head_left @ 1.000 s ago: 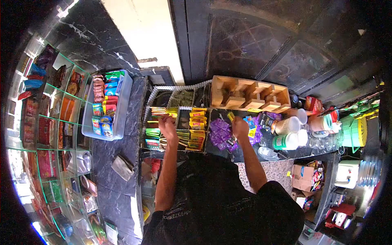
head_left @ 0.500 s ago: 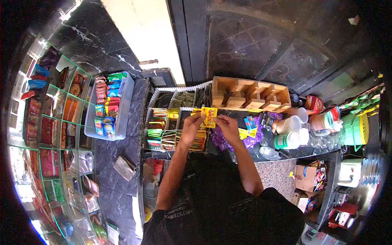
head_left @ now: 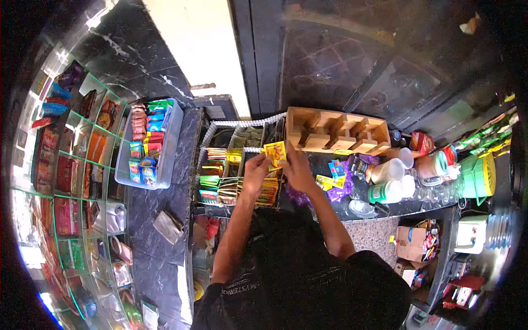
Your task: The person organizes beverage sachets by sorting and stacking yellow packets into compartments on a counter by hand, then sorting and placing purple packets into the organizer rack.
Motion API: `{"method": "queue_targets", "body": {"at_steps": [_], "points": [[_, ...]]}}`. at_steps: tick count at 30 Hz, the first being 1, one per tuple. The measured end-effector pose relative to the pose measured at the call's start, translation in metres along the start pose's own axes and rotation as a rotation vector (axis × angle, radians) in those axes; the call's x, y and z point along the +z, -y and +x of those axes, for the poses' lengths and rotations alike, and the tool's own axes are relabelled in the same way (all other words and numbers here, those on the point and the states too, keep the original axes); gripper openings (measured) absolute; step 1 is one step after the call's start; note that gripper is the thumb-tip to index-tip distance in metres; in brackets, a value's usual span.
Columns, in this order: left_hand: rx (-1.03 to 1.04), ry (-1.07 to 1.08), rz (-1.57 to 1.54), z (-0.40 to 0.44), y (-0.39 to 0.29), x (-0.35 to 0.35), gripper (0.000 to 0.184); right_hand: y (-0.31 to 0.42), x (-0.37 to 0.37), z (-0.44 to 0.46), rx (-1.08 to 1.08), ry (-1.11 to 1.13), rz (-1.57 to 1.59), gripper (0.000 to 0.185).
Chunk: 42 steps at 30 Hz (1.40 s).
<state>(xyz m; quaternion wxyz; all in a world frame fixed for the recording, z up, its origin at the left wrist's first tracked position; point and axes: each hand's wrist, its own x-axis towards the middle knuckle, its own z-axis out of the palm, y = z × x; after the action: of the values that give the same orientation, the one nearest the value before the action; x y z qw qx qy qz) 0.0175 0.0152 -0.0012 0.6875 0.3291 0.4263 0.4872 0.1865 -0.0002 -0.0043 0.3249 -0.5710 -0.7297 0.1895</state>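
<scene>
A yellow sachet (head_left: 275, 154) with red print is held up above the right side of the divided basket (head_left: 273, 117). My left hand (head_left: 256, 171) pinches its left edge. Against its right edge is my right hand (head_left: 298, 169), fingers pressed together and pointing upward. Below the hands, rows of upright sachets (head_left: 227, 190) fill the basket's front compartments. Purple packets (head_left: 339, 192) lie on the counter to the right of my right hand, with loose yellow and blue sachets (head_left: 336, 169) on top.
A wooden compartment box (head_left: 341, 132) stands behind the hands. Plastic jars (head_left: 387, 171) are at the right, beside a green basket (head_left: 474, 175). On the left are a clear bin (head_left: 173, 137) of packets, a folded cloth (head_left: 168, 226) and glass shelving with goods (head_left: 67, 176).
Both hands have come together over the basket from apart, with the yellow sachet between them. Since half a second ago, my right hand has shifted slightly left and its fingers point up.
</scene>
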Motion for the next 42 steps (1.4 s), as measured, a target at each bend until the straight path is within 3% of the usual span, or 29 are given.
{"method": "queue_targets", "body": {"at_steps": [1, 3, 4, 5, 7, 8, 9, 11, 12, 13, 16, 17, 19, 21, 23, 25, 27, 29, 30, 31, 33, 34, 35, 36, 37, 39, 40, 42], "points": [[0.010, -0.011, -0.005, 0.000, -0.001, -0.004, 0.020, -0.006, -0.002, 0.002, -0.014, 0.007, 0.002, 0.060], [0.092, 0.059, 0.283, -0.003, -0.006, -0.014, 0.023, -0.012, -0.002, 0.005, 0.322, -0.180, 0.469, 0.061], [0.092, 0.014, 0.176, -0.003, -0.004, -0.007, 0.019, -0.011, 0.002, 0.007, 0.105, -0.356, 0.171, 0.062], [0.086, 0.013, 0.175, -0.003, -0.004, -0.008, 0.019, -0.009, 0.003, 0.001, 0.110, -0.352, 0.170, 0.062], [0.420, 0.036, 0.898, 0.005, 0.008, -0.015, 0.015, 0.034, -0.026, 0.000, -0.256, -0.175, 0.076, 0.061], [0.490, 0.074, 0.589, 0.009, 0.020, -0.011, 0.014, 0.046, -0.040, 0.004, -0.435, -0.099, -0.079, 0.059], [0.491, 0.079, 0.590, 0.004, 0.011, -0.008, 0.014, 0.038, -0.038, 0.007, -0.433, -0.103, -0.081, 0.059], [0.527, 0.044, 0.977, -0.012, -0.015, 0.003, 0.015, -0.001, -0.020, 0.009, -0.060, 0.160, 0.149, 0.053], [0.618, 0.051, 0.836, -0.008, -0.003, -0.003, 0.018, -0.026, -0.003, 0.004, 0.193, 0.143, 0.140, 0.050], [0.618, 0.043, 0.837, -0.009, -0.007, -0.004, 0.018, -0.024, 0.001, 0.006, 0.188, 0.148, 0.142, 0.050], [0.670, 0.134, 0.823, -0.013, -0.014, -0.005, 0.022, -0.012, 0.005, 0.002, 0.252, -0.298, 0.545, 0.043], [0.696, 0.054, 0.925, -0.012, -0.016, -0.003, 0.023, -0.011, 0.000, -0.001, 0.259, -0.298, 0.540, 0.043], [0.674, -0.020, 0.982, -0.010, -0.017, -0.003, 0.020, 0.010, -0.030, -0.004, 0.066, 0.112, 0.365, 0.034], [0.619, -0.008, 0.994, -0.008, -0.012, -0.001, 0.013, 0.022, -0.046, 0.000, 0.196, 0.035, 0.357, 0.025], [0.522, 0.026, 1.015, -0.016, -0.023, 0.011, 0.006, 0.019, -0.044, 0.003, 0.177, -0.155, 0.537, 0.026], [0.512, 0.034, 0.773, -0.020, -0.028, 0.019, 0.005, 0.030, -0.035, 0.005, 0.133, -0.266, 0.525, 0.024], [0.500, 0.098, 0.852, -0.014, -0.020, 0.007, 0.006, 0.028, -0.038, 0.001, 0.084, -0.370, 0.513, 0.023], [0.518, 0.215, 0.783, 0.001, 0.012, -0.013, 0.007, 0.011, -0.047, -0.010, 0.164, -0.003, 0.411, 0.023], [0.345, 0.239, 0.731, -0.007, 0.003, -0.006, 0.007, 0.000, -0.044, -0.013, 0.166, -0.022, 0.399, 0.025], [0.342, 0.243, 0.732, -0.009, 0.004, -0.004, 0.007, -0.007, -0.042, -0.016, 0.171, -0.024, 0.400, 0.025], [0.235, 0.230, 0.761, -0.011, 0.004, -0.002, 0.008, -0.022, -0.040, -0.019, 0.447, -0.209, 0.760, 0.030], [0.234, 0.233, 0.760, -0.011, 0.004, -0.003, 0.008, -0.053, -0.034, -0.023, 0.520, -0.265, 0.750, 0.026], [0.180, 0.240, 0.560, -0.011, 0.002, -0.007, 0.011, -0.074, -0.036, -0.033, 0.520, -0.266, 0.747, 0.026], [0.125, 0.244, 0.362, -0.010, 0.000, -0.011, 0.016, -0.091, -0.039, -0.044, 0.494, -0.182, 0.358, 0.026], [0.124, 0.247, 0.363, -0.010, -0.001, -0.014, 0.016, -0.105, -0.040, -0.055, 0.457, -0.095, -0.028, 0.027], [-0.048, 0.166, -0.194, -0.008, -0.003, -0.017, 0.031, -0.126, -0.035, -0.080, 0.467, 0.016, -0.182, 0.036], [-0.051, 0.209, -0.240, -0.007, -0.006, -0.017, 0.045, -0.132, -0.033, -0.091, 0.472, 0.130, -0.337, 0.046], [-0.058, 0.290, -0.365, -0.005, -0.011, -0.015, 0.050, -0.144, -0.027, -0.108, 0.473, 0.181, -0.415, 0.055]]}}
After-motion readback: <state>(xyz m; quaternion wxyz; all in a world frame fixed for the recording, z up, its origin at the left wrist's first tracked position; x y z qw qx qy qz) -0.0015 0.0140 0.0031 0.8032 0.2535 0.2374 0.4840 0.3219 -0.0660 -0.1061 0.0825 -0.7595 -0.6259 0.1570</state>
